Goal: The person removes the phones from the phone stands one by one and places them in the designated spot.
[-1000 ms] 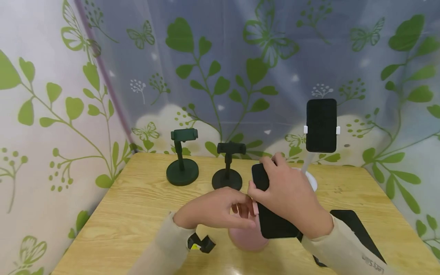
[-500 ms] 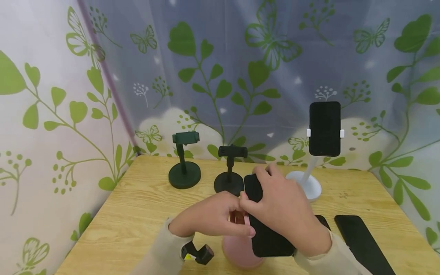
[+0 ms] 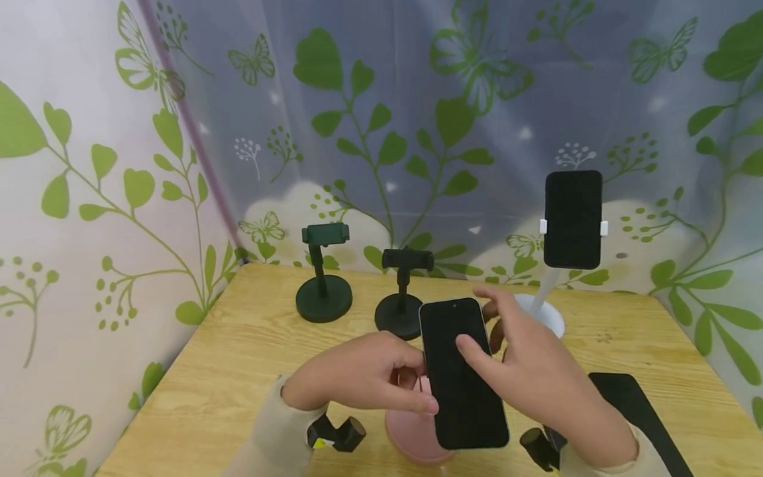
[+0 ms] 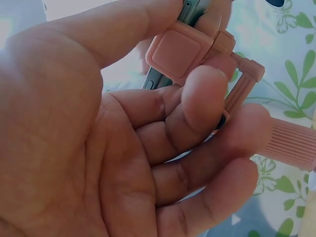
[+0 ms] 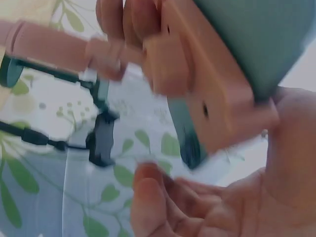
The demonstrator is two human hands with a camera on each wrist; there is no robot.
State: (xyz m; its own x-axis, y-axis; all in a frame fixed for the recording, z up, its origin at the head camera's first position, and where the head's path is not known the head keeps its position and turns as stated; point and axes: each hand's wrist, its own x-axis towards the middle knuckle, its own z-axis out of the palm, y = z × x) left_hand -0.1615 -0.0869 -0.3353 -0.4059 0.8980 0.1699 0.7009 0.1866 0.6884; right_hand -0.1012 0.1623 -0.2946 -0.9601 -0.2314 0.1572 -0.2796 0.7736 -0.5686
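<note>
Phone (image 3: 467, 394): sits in the clamp (image 5: 212, 94) of the pink stand (image 3: 414, 437). Shows more fully than half a second ago, freed from the right hand (image 3: 527, 361), with fingers apart; seems seated without that grasp. Steadied by the left hand (image 3: 366, 371), curled on the clamp.

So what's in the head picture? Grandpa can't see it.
A left hand and right hand are at a phone on a pink stand. Behind, on the wooden table, sit a green stand, black stand and white stand holding another phone.
</note>
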